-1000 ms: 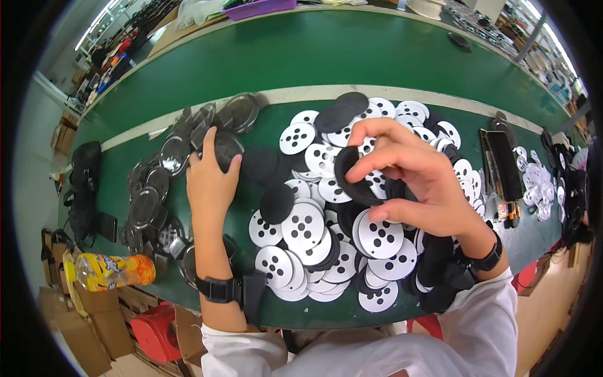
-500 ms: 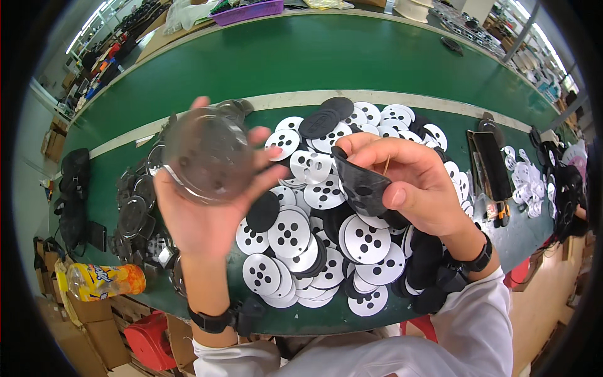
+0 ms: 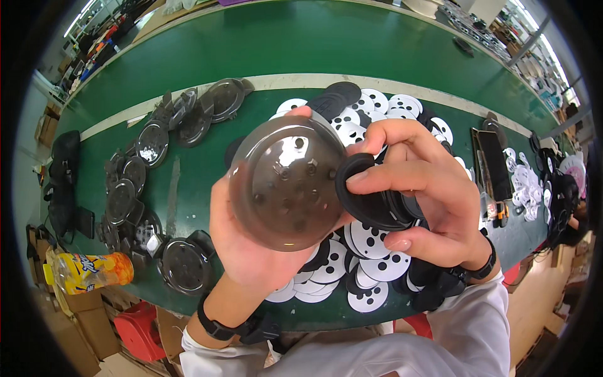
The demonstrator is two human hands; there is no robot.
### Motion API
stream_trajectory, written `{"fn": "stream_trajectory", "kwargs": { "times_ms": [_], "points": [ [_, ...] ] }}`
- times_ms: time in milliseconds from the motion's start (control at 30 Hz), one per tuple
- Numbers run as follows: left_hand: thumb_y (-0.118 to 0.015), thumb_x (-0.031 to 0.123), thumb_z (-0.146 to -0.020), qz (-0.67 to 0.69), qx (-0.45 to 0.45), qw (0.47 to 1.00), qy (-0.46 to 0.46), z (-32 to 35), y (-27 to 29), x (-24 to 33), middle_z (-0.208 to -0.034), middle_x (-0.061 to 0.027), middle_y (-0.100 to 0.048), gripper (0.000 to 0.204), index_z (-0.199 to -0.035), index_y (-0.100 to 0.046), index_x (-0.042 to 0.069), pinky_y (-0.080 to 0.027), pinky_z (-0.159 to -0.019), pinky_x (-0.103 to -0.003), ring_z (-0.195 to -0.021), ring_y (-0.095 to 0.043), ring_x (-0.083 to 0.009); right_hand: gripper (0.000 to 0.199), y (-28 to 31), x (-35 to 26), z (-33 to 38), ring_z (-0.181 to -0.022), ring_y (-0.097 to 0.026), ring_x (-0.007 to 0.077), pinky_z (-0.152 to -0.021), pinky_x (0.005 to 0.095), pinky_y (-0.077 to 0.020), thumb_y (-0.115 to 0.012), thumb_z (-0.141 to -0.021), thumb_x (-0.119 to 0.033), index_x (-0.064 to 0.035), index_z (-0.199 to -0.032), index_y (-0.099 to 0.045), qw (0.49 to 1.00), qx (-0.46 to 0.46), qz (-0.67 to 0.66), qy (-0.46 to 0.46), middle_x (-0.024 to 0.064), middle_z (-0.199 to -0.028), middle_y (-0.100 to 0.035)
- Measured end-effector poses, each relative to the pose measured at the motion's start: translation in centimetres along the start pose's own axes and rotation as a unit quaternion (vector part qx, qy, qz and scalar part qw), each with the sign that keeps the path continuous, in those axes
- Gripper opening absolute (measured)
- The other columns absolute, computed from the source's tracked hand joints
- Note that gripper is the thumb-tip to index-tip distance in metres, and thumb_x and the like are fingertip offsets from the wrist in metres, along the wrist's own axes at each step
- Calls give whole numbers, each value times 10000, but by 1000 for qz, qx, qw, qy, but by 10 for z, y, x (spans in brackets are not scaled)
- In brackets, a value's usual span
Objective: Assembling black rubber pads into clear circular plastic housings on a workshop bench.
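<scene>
My left hand (image 3: 251, 251) is cupped under a smoky translucent round cover (image 3: 286, 182), palm and fingers wrapped around its lower edge so the domed, hole-studded face tilts up toward me. My right hand (image 3: 427, 195) is closed in a pinch on a black rubber ring (image 3: 367, 195), index finger across the top and thumb beneath, and I seem to have a few more black pieces stacked behind it in the same grip, though I can't count them. The ring sits just to the right of the cover, its left rim touching or nearly touching the cover's right edge; the ring's flat face stands roughly upright, facing leftward toward the dome, so the right hand is the one nearer to it. Below both hands lies a heap of white discs with black dots (image 3: 377, 264), mixed with black discs, on the green table (image 3: 301, 44). Off to the left a scatter of dark covers (image 3: 182, 264) lies spread along the table, and a yellow-labelled bottle (image 3: 88, 271) lies at the near left edge.
</scene>
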State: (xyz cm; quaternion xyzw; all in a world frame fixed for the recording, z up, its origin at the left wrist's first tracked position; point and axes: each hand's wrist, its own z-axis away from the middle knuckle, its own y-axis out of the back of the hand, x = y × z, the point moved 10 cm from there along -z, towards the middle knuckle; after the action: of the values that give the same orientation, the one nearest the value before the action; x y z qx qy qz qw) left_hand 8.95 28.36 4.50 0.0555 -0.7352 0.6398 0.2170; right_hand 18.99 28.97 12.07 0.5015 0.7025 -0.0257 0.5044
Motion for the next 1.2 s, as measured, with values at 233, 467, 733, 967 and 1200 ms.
{"fn": "stream_trajectory", "kwargs": {
  "times_ms": [233, 467, 733, 967, 1200],
  "points": [
    [-305, 575, -908, -5, -35, 999, -18, -4, -5, 8, -1293, -179, -492, 735, -1429, -244, 60, -424, -974, -467, -1206, -481, -328, 548, 2, 11, 5, -763, -459, 132, -946, 378, -389, -682, -723, -277, 123, -1087, -592, 992, 21, -104, -70, 235, -1173, -442],
    [-410, 538, -871, -68, -37, 996, -45, -3, -8, 16, -1316, -219, -454, 784, -1408, -259, -12, -534, -779, -452, -1153, -513, -347, 602, 14, 23, 10, -992, -481, 223, -946, 348, -355, -671, -790, -383, 118, -1109, -568, 973, 79, -176, -127, 234, -1149, -484],
    [-506, -77, -799, -332, 30, 943, 13, -4, 9, 18, -1107, -165, -582, 644, -1385, -251, -2, -509, -527, -263, -919, -643, -254, 612, 18, 27, 8, -1095, -481, 284, -970, 373, -344, -645, -820, -453, 81, -1107, -571, 956, 81, -258, -115, 248, -1146, -511],
    [-648, 7, -815, -356, 136, 921, -84, 3, 25, 38, -1030, -86, -631, 318, -1118, -551, -10, -490, -814, -283, -900, -617, -134, 597, -6, 31, 11, -1131, -515, 277, -975, 371, -389, -603, -850, -420, 78, -1172, -533, 880, 36, -446, -162, 246, -1213, -519],
    [-544, 219, -850, -168, 74, 983, -26, 2, 10, 15, -1225, -183, -511, 500, -1271, -433, -27, -491, -848, -392, -1165, -493, -269, 478, -15, 44, 12, -1095, -561, 219, -957, 351, -425, -526, -935, -238, 107, -1260, -462, 826, 41, -537, -168, 179, -1187, -573]
  ]
}}
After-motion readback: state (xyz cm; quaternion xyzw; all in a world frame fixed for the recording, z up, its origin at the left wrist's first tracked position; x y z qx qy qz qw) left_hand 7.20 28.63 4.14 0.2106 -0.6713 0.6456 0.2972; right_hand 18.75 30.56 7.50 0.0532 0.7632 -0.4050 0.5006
